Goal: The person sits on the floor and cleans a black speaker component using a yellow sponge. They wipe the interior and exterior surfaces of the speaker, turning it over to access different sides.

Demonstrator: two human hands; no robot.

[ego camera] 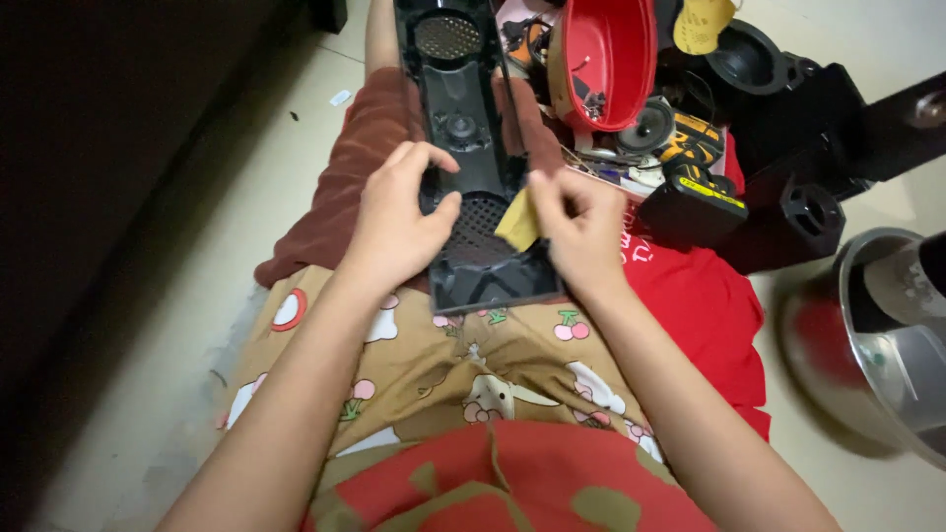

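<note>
We take the black plastic housing (473,197) as ref. point for all positions. It is a long, narrow speaker-type shell with two round mesh grilles, lying lengthwise along our lap on a brown cloth (340,187), its near end resting over our patterned shorts (434,365).

Left hand (399,222): placed on the housing's left edge, approx. mid-length. Thumb and index finger are curled onto the plastic next to the nearer grille, so the hand is grasping the housing and steadying it.

Right hand (581,232): at the housing's right edge, level w/ the nearer grille. Fingers are pinched closed on a small yellow-tan piece (518,223) (flat, roughly square; material cannot be determined). The piece touches or just overlaps the housing's right rim beside the grille.

Items right of the housing:
- Red plastic bowl (616,54), tipped on its side, near the housing's far end, w/ small dark parts inside.
- Round speaker driver (645,128), just below the bowl.
- Yellow-and-black power tool (695,158), further right, lying on a black box-shaped part (690,212).
- Black speaker parts (788,118), well to the right, stacked in a pile.
- Red cloth (709,305), spread on the floor right of the housing's near end.
- Shiny metal pot (887,335), farthest right, at frame edge.

Left of the housing: pale floor (197,246) only, then a dark area.
</note>
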